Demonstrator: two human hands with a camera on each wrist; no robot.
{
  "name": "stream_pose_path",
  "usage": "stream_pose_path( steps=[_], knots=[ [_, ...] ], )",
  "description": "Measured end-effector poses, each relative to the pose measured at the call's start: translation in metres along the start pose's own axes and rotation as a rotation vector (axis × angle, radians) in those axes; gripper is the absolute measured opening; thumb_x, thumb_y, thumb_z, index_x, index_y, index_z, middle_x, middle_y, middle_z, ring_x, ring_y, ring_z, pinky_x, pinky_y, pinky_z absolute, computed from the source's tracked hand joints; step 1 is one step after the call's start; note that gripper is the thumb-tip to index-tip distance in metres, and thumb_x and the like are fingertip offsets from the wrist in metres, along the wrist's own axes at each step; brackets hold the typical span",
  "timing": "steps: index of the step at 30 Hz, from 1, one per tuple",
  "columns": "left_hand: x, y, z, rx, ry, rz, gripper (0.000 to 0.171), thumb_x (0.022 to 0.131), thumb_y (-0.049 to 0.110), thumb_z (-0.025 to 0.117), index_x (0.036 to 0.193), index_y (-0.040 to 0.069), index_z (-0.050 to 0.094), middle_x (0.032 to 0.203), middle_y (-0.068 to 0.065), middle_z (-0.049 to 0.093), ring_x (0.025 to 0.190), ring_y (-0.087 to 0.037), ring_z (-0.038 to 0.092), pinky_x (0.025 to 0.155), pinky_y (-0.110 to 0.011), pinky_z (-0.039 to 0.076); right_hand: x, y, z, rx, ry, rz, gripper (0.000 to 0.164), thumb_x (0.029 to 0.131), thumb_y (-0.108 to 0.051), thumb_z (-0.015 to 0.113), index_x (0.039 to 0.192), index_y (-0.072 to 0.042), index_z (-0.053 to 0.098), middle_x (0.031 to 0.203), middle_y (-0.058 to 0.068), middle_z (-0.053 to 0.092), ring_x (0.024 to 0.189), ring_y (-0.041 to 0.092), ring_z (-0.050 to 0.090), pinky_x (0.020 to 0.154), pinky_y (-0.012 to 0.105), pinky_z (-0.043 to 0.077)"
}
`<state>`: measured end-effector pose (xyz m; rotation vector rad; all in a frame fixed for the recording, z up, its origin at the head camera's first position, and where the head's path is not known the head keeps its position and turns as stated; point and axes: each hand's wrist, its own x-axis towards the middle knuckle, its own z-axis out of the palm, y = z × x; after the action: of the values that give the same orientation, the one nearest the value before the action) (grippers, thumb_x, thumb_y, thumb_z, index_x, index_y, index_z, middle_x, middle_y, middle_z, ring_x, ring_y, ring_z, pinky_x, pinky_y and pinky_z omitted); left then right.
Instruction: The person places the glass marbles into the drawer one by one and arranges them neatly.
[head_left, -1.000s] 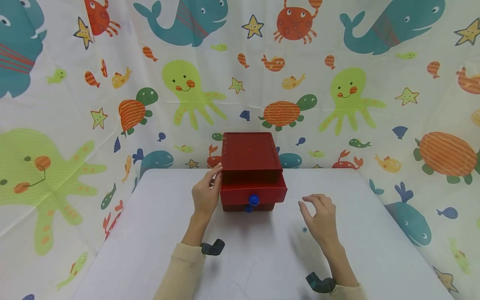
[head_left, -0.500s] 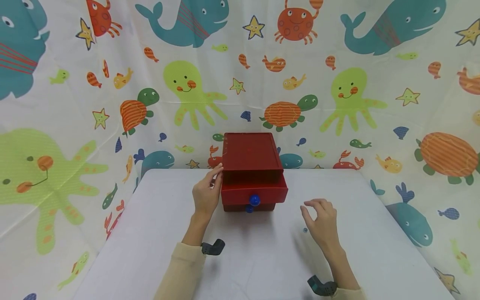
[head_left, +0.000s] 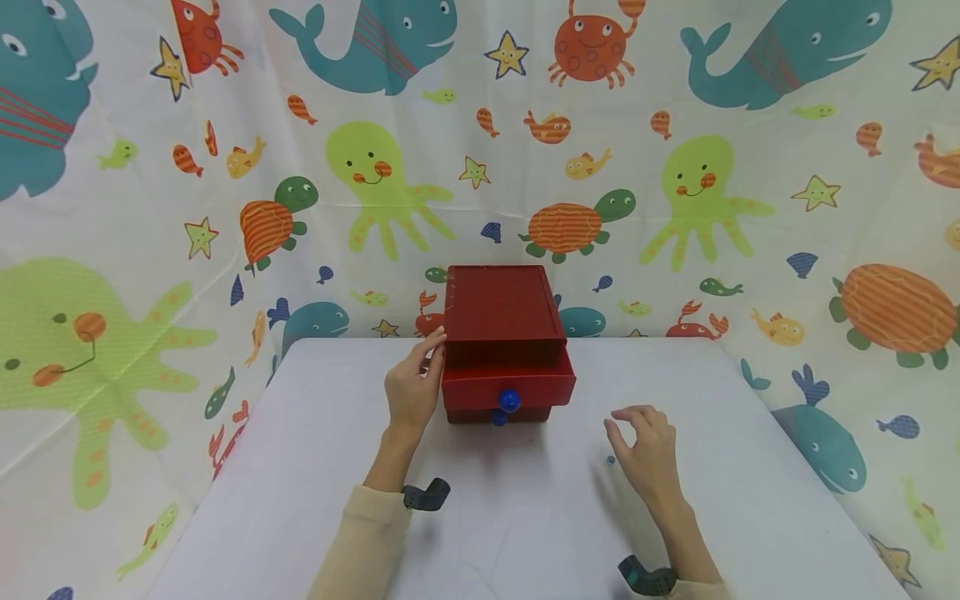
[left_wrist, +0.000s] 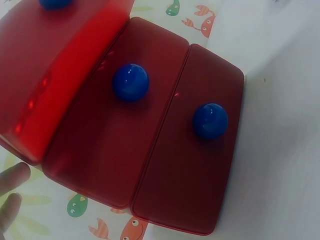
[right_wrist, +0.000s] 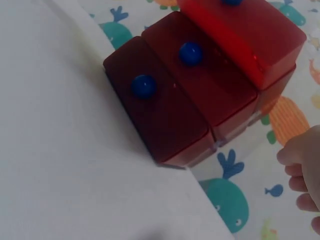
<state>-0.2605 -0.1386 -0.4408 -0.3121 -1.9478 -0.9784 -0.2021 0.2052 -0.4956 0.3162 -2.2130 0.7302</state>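
A small red drawer cabinet stands upright at the back of the table. Its top drawer is pulled out, with a round blue knob on the front. Below it, the middle drawer and bottom drawer are closed, each with a blue knob. My left hand rests against the cabinet's left side, fingertips near the top edge. To the right of the cabinet and apart from it, my right hand hovers with thumb and fingers loosely curved and nothing between them.
The white table runs up to a cloth backdrop printed with sea animals. A tiny bluish dot shows on the table left of the right hand. Dark wrist cameras sit on both wrists.
My right hand has drawn back slightly toward me, away from the cabinet. The left hand, the cabinet and its pulled-out drawer stay as they were.
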Motion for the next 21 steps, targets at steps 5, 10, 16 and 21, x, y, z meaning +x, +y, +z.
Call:
stream_pose_path(
  steps=[5, 10, 16, 21],
  knots=[
    [0.000, 0.001, -0.001, 0.004, -0.001, 0.001, 0.025, 0.097, 0.016, 0.067, 0.121, 0.011, 0.073, 0.123, -0.002, 0.073, 0.074, -0.021, 0.073, 0.063, -0.031, 0.060, -0.005, 0.003, 0.001, -0.015, -0.002, 0.011, 0.016, 0.077, -0.001, 0.081, 0.090, 0.000, 0.071, 0.092, 0.016, 0.067, 0.085, 0.032, 0.059, 0.071, 0.035, 0.035],
    [0.000, 0.002, -0.002, 0.001, -0.005, -0.007, 0.024, 0.098, 0.016, 0.066, 0.120, 0.010, 0.072, 0.123, -0.003, 0.073, 0.075, -0.021, 0.074, 0.064, -0.030, 0.060, -0.010, 0.006, 0.002, -0.048, -0.005, 0.028, 0.017, 0.075, -0.001, 0.082, 0.089, 0.000, 0.071, 0.091, 0.016, 0.068, 0.084, 0.032, 0.060, 0.070, 0.034, 0.034],
    [0.000, 0.003, -0.001, -0.004, -0.003, -0.003, 0.025, 0.097, 0.015, 0.066, 0.120, 0.010, 0.072, 0.123, -0.003, 0.073, 0.072, -0.021, 0.073, 0.064, -0.031, 0.060, -0.016, 0.010, 0.002, -0.059, -0.019, 0.046, 0.017, 0.075, -0.001, 0.082, 0.088, 0.000, 0.071, 0.091, 0.015, 0.068, 0.082, 0.030, 0.060, 0.069, 0.034, 0.034],
    [0.000, 0.003, -0.001, -0.010, -0.015, -0.013, 0.024, 0.098, 0.016, 0.065, 0.120, 0.009, 0.072, 0.123, -0.004, 0.073, 0.073, -0.022, 0.073, 0.064, -0.033, 0.061, -0.022, 0.015, 0.003, -0.072, -0.029, 0.051, 0.017, 0.074, -0.002, 0.083, 0.087, 0.000, 0.072, 0.090, 0.015, 0.068, 0.079, 0.028, 0.059, 0.068, 0.033, 0.035]
  ],
)
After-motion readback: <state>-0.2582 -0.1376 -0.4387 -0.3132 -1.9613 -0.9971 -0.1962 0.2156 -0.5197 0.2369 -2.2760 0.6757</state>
